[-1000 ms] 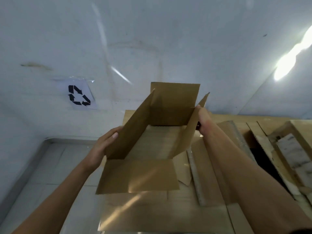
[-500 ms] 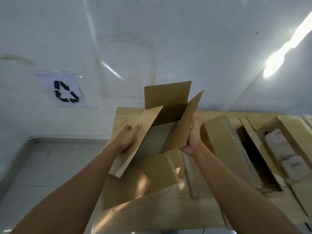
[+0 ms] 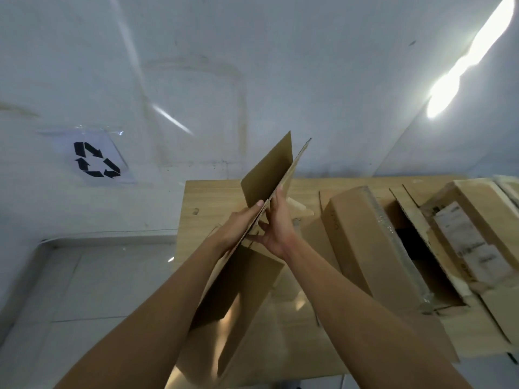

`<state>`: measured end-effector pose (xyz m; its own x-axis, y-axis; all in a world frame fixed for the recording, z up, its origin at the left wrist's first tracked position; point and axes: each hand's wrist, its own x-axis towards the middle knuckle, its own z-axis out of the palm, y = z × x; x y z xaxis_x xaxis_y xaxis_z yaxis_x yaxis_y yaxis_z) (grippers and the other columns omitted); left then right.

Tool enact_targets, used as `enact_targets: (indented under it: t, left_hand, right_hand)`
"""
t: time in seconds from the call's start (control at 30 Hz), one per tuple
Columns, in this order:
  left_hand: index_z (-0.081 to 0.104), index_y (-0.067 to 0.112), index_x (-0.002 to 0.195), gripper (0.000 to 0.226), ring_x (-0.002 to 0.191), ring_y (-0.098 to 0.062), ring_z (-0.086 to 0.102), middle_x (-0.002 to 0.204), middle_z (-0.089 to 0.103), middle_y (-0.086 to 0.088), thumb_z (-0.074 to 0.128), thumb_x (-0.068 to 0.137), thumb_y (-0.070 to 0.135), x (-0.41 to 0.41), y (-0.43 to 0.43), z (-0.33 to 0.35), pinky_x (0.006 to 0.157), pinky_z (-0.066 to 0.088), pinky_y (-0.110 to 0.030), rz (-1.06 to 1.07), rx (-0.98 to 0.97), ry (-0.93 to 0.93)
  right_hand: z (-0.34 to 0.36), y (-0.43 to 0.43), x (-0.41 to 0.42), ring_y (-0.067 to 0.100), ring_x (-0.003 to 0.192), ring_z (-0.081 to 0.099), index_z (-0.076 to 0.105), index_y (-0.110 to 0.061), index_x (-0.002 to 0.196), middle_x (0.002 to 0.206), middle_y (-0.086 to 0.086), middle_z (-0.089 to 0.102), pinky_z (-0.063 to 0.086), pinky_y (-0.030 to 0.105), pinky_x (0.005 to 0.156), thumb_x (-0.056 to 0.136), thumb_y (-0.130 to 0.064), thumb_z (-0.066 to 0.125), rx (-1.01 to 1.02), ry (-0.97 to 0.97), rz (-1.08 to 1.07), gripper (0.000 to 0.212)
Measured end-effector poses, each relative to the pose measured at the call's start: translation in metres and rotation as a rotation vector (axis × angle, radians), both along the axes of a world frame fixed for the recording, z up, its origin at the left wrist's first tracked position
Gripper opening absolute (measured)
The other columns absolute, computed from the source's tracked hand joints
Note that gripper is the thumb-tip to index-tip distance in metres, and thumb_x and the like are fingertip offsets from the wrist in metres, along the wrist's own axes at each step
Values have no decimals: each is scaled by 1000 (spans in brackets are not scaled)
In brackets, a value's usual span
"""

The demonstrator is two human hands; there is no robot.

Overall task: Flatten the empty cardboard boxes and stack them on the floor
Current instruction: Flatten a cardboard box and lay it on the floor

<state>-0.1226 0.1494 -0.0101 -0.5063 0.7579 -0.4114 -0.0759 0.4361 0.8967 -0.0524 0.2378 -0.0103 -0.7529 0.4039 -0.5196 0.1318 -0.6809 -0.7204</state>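
Observation:
A brown cardboard box [image 3: 268, 172] is pressed nearly flat and held on edge above the wooden table [image 3: 210, 195]. My left hand [image 3: 241, 223] presses its left face and my right hand [image 3: 276, 226] presses its right face, palms toward each other. Its upper flaps point up toward the wall. A lower flap [image 3: 238, 290] hangs down between my forearms. On the table to the right lie a closed brown box [image 3: 356, 237] and an open box [image 3: 415, 254].
A white wall with a recycling-symbol sheet [image 3: 95, 160] stands behind the table. Pale floor tiles [image 3: 92, 290] lie to the left of the table. More boxes, one with a white label [image 3: 466, 240], crowd the table's right side.
The box was open between my hands a second ago. My hands have come together and squeezed its sides nearly flat, and the box has turned on edge.

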Motion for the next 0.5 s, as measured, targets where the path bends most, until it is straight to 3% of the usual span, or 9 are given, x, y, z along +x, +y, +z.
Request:
enact_targets:
  t: [0.1, 0.13, 0.2, 0.3, 0.4, 0.5]
  left_hand:
    - [46, 17, 135, 66, 111, -7, 55, 129, 55, 1, 43, 90, 65, 1, 3, 4, 79, 41, -21, 60, 20, 52]
    - [44, 15, 130, 68, 105, -6, 55, 123, 55, 1, 50, 86, 66, -1, 4, 5, 77, 41, -21, 90, 10, 71]
    - [34, 13, 127, 80, 108, -12, 56, 116, 53, 1, 62, 76, 68, -4, 3, 3, 84, 42, -25, 163, -15, 81]
    - [16, 21, 145, 99, 113, -17, 52, 120, 49, 2, 63, 73, 71, -3, 0, 5, 94, 39, -32, 184, 3, 116]
    - [19, 50, 149, 85, 122, -22, 45, 133, 39, -4, 45, 75, 82, -2, 1, 9, 109, 33, -41, 79, 9, 177]
    - [22, 53, 147, 77, 140, -29, 31, 151, 18, 1, 29, 78, 85, 1, 4, 8, 119, 21, -47, 44, -49, 253]
  right_hand:
    - [3, 5, -3, 32, 138, 43, 44, -26, 148, 150, 7, 48, 40, 62, 107, 74, -88, 43, -18, 29, -18, 96]
    - [4, 8, -4, 33, 132, 51, 50, -18, 143, 144, 12, 55, 42, 58, 107, 73, -87, 46, -40, 47, -15, 99]
    - [13, 11, -3, 33, 119, 64, 61, -9, 129, 127, 17, 68, 44, 50, 108, 76, -82, 50, -57, 97, 5, 91]
    - [18, 14, -3, 35, 111, 68, 62, -10, 125, 121, 19, 70, 46, 50, 106, 80, -75, 54, -48, 128, 36, 80]
    - [22, 13, -7, 36, 117, 64, 57, -7, 133, 125, 21, 67, 43, 53, 109, 78, -75, 58, -70, 139, 54, 87]
    - [29, 16, -9, 39, 119, 63, 55, 1, 133, 127, 28, 64, 40, 54, 111, 71, -79, 62, -99, 134, 105, 101]
